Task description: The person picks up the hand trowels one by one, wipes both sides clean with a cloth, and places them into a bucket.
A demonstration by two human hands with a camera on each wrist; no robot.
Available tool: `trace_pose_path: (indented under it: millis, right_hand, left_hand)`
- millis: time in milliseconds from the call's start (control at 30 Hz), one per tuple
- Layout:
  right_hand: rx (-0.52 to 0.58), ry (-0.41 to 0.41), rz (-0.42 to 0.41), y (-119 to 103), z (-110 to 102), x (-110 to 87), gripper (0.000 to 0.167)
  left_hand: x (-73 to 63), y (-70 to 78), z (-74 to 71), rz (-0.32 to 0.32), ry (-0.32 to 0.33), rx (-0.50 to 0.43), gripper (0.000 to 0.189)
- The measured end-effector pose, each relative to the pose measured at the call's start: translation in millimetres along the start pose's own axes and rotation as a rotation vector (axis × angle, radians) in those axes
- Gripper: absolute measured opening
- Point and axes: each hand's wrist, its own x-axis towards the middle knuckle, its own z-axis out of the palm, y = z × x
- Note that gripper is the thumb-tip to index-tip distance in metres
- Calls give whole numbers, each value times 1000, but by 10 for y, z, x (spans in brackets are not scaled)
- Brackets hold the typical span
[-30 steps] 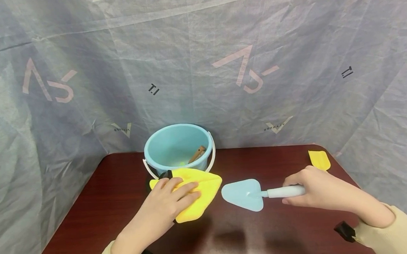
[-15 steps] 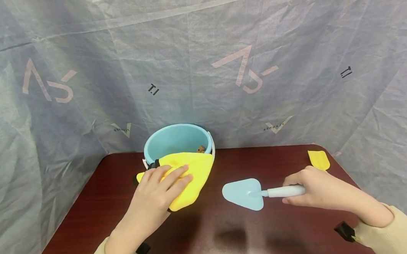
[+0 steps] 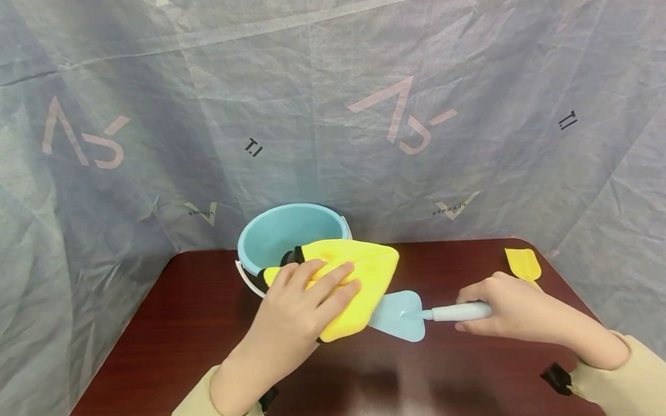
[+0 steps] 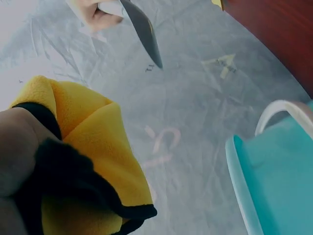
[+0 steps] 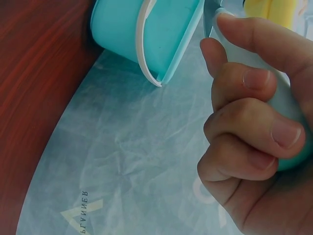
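Note:
My left hand (image 3: 301, 304) grips a folded yellow cloth (image 3: 367, 269) with black edging. In the head view the cloth covers the tip of a light blue garden trowel (image 3: 403, 317); the left wrist view shows a gap between cloth and trowel blade (image 4: 142, 29). My right hand (image 3: 499, 303) holds the trowel by its pale handle, blade pointing left, above the table. In the right wrist view, the fingers (image 5: 244, 122) curl round the handle. Behind the cloth stands a light blue bucket (image 3: 249, 253) with a white handle; the cloth hides part of its rim and front.
A small yellow shovel-like piece (image 3: 522, 264) lies at the table's back right corner, partly behind my right hand. The dark red table (image 3: 165, 342) ends against a grey fabric backdrop (image 3: 316, 108), which also hangs at both sides.
My left hand first drew the cloth up and left across the bucket, then swung it right, over the trowel's tip in view. The right hand with the trowel shifted slightly left.

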Motion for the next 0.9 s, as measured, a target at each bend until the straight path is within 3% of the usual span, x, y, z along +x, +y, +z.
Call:
trace_pose_path:
  millis: [367, 900]
  right_hand:
    - [32, 16, -21, -30, 26, 62, 15]
    - [43, 35, 26, -88, 38, 122, 17]
  left_hand:
    - [97, 176, 186, 14, -95, 44, 35]
    - [57, 426, 449, 28, -179, 120, 34]
